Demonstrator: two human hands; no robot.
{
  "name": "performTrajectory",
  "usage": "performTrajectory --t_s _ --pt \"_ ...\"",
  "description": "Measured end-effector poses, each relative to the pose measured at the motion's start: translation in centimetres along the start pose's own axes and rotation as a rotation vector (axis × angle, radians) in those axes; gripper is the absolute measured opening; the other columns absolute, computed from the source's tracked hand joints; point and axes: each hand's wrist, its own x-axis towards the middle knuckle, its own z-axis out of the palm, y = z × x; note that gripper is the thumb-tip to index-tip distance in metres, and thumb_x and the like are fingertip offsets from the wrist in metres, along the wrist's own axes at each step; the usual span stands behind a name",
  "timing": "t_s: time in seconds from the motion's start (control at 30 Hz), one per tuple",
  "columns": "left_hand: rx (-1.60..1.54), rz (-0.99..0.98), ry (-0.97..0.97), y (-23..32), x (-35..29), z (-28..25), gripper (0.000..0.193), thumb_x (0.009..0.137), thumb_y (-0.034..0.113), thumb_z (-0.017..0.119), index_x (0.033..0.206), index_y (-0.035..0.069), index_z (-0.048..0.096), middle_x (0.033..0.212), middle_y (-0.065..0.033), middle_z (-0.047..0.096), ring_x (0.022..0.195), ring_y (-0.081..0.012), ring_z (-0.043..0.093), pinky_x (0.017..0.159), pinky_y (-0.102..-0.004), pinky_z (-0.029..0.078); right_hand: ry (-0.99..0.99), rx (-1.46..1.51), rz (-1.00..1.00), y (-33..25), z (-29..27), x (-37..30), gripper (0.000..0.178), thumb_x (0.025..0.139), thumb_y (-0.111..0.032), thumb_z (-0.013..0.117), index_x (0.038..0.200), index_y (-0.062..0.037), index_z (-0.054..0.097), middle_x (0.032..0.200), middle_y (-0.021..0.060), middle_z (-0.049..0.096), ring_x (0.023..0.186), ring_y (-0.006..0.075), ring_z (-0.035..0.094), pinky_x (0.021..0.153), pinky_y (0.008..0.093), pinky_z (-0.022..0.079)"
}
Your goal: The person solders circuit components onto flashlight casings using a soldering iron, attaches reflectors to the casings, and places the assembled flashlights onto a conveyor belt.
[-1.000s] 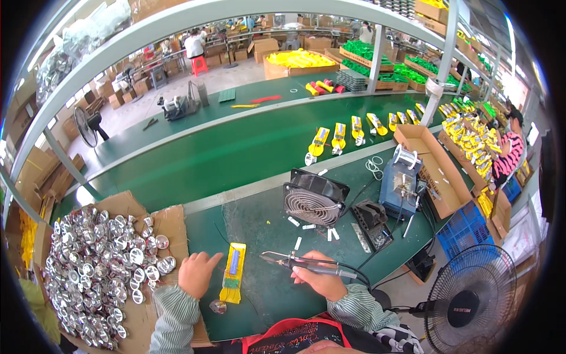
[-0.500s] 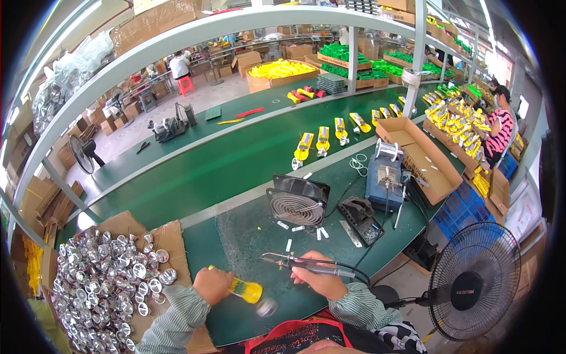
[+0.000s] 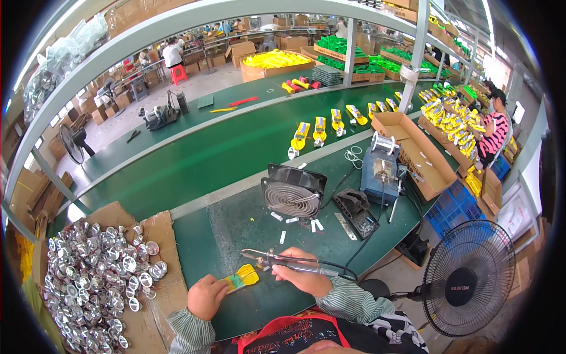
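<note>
Holding a yellow casing point(image 3: 248, 275) in the left hand point(image 3: 206, 297), toward the near edge of the surface point(image 3: 203, 242); gripping a soldering iron point(image 3: 312, 269) in the right hand point(image 3: 300, 277), pointing it leftward beside the casing.

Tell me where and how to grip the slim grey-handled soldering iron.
Probably best by the grey handle, from the right, as the right hand does: the handle extends rightward, while the thin metal tip points left and may be hot.
</note>
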Motion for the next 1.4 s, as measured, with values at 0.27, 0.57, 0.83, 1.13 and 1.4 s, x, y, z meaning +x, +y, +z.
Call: performTrajectory --t_s 0.27,0.57,0.83,1.13,1.4 --pt "-0.377 -0.032 0.215 -0.2 -0.3 2.2 0.018 0.076 0.005 0.071 0.095 0.005 0.073 0.094 -0.0098 0.067 0.074 -0.0248 0.061 0.066 -0.0341 0.051 -0.021 -0.079 -0.021 0.1 0.3 0.6 0.015 0.091 -0.004 0.064 0.102 0.0034 0.058 0.089 0.0114 0.069 0.075 0.0117 0.067 0.067 0.025 0.055" --pt "-0.072 0.211 0.085 -0.1 0.5 1.4 0.022 0.075 0.003 0.069 0.096 0.003 0.069 0.099 -0.01 0.066 0.077 -0.0274 0.059 0.069 -0.0368 0.051 -0.025 -0.094 -0.006 0.5 0.4 0.7 0.014 0.09 -0.003 0.064 0.101 0.0031 0.058 0.089 0.0114 0.069 0.075 0.0123 0.067 0.067 0.0258 0.056" --pt "-0.129 0.049 0.157 -0.3 0.2 2.2 0.016 0.077 0.003 0.069 0.093 0.001 0.069 0.093 -0.0123 0.064 0.082 -0.0314 0.06 0.072 -0.04 0.05 -0.008 -0.069 -0.006 0.7 0.0 0.7 0.018 0.09 -0.007 0.066 0.104 0.0018 0.06 0.089 0.0081 0.069 0.076 0.0104 0.066 0.067 0.0248 0.055" --pt "-0.52 -0.266 0.206 -0.7 -0.6 2.6 0.012 0.079 0.008 0.073 0.088 0.0 0.07 0.085 -0.0113 0.07 0.073 -0.0208 0.064 0.068 -0.0312 0.052 0.06 -0.118 0.043 0.3 -0.4 -0.4 0.019 0.087 0.0 0.065 0.102 0.0072 0.055 0.083 0.0145 0.069 0.071 0.0146 0.067 0.065 0.0268 0.056" --pt "-0.54 -0.482 0.144 0.3 0.7 3.0 0.016 0.078 0.013 0.075 0.084 0.001 0.066 0.073 -0.0085 0.064 0.062 -0.0149 0.058 0.058 -0.0293 0.047 0.061 -0.152 0.051 -0.1 -0.3 -0.4 0.016 0.087 0.003 0.062 0.1 0.0075 0.054 0.082 0.0146 0.069 0.07 0.0148 0.067 0.065 0.0273 0.056"
